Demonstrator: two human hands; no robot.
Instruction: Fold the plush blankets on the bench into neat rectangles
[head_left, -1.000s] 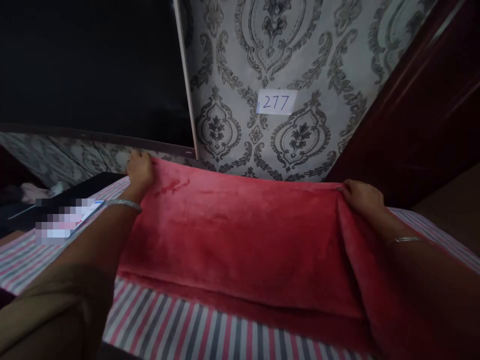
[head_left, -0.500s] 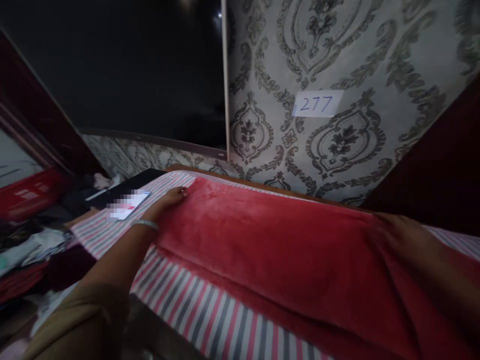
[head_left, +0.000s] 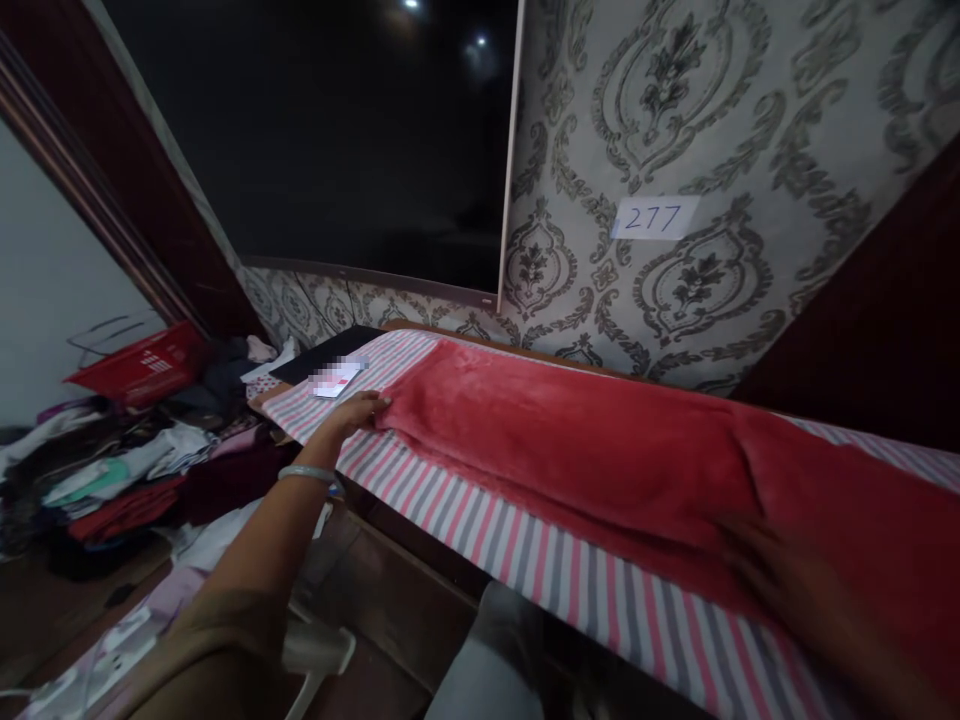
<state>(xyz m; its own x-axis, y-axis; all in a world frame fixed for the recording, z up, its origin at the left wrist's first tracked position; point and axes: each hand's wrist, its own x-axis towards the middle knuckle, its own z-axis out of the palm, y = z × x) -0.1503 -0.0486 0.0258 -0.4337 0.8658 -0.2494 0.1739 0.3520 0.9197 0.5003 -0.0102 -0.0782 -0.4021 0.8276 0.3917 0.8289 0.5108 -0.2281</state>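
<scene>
A red plush cloth (head_left: pixel 555 425) lies folded lengthwise over a pink, grey and white striped cover (head_left: pixel 517 530). My left hand (head_left: pixel 358 412), with a bracelet at the wrist, is closed on the cloth's left end near the front corner; its fingertips are partly hidden. Toward the right, my right hand (head_left: pixel 780 570) is smeared by motion at the cloth's front edge. Its fingers look stretched out and spread over the fabric. Whether they press on it I cannot tell.
A phone (head_left: pixel 337 382) lies on the striped cover beyond my left hand. Piled clothes (head_left: pixel 150 470) and a red bag (head_left: pixel 142 360) are at the left. A television (head_left: pixel 322 140) hangs above the table, beside a paper (head_left: pixel 655 218) marked 277. A white plastic chair (head_left: pixel 319 650) stands below.
My right hand has moved from the cloth's back edge toward its front edge. My left hand has shifted from the far left corner to the near one. The view has turned left.
</scene>
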